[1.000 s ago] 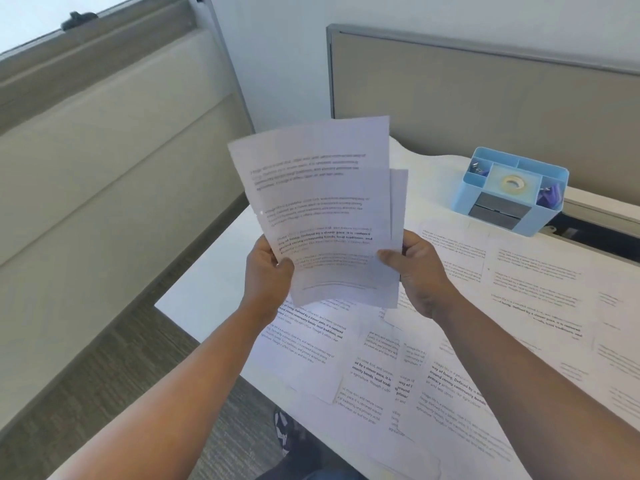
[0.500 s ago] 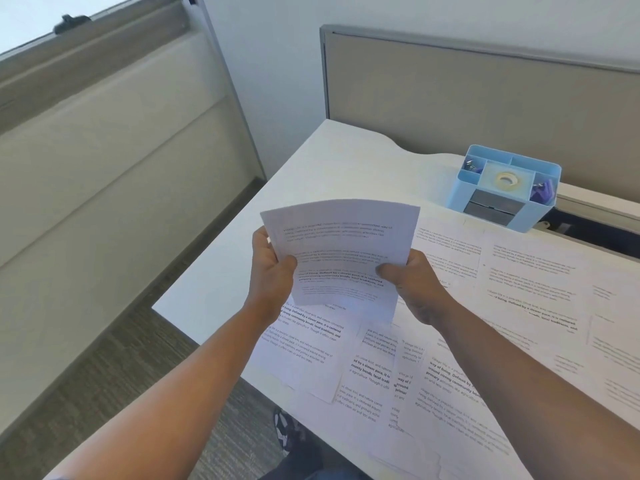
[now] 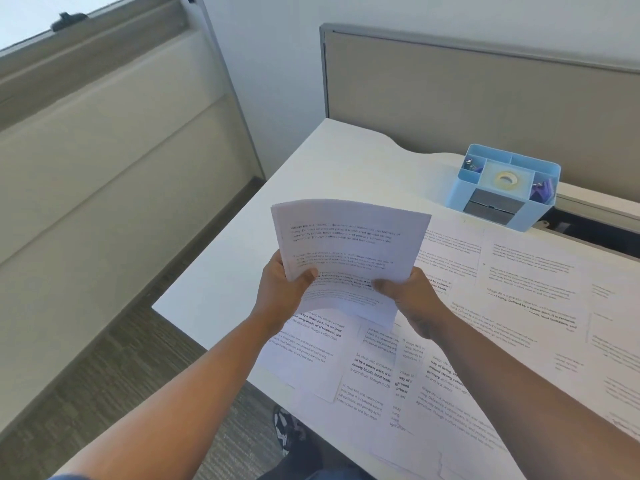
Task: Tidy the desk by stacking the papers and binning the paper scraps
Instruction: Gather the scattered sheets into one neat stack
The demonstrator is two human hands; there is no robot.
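Here I see both hands gripping one sheaf of papers (image 3: 349, 244) — left hand (image 3: 284, 292) curled round its lower left edge, right hand (image 3: 408, 299) pinching the lower right. The sheaf is raised above the white surface (image 3: 318, 168), nearer me than the blue organizer (image 3: 502, 188). Loose sheets and paper scraps (image 3: 405, 372) lie on the surface — between the organizer and me.

white desk (image 3: 311, 174) | grey partition (image 3: 485, 98) | carpet floor (image 3: 114, 372) | window (image 3: 31, 15)
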